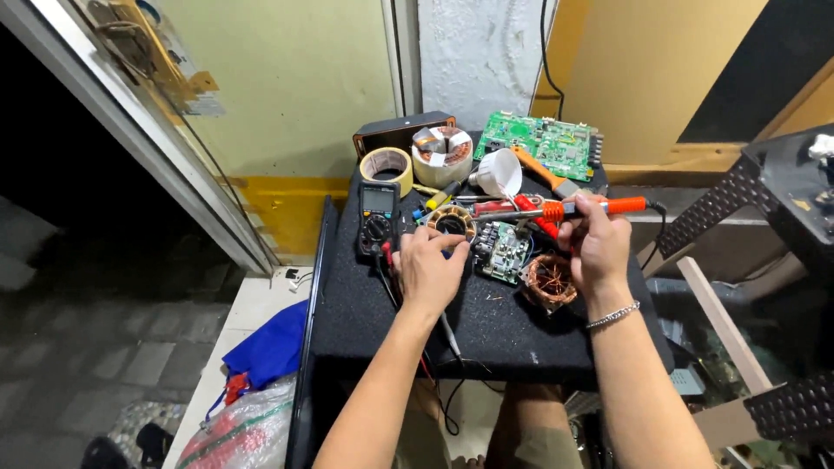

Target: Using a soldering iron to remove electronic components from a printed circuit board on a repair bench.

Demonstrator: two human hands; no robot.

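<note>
Two hands (427,271) (598,243), two circuit boards (540,143) (499,252), two tape rolls (387,167) (442,155), one multimeter (379,217), one soldering iron (565,208).

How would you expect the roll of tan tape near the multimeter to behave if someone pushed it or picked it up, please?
The roll of tan tape lies flat on the black mat, so a push would probably slide it rather than roll it. Its open ring shape suggests it is light and easy to hook. Set on edge, it would likely roll toward the multimeter.

Bright overhead light, sharp centre; left doorway dark, perhaps underexposed.
</note>
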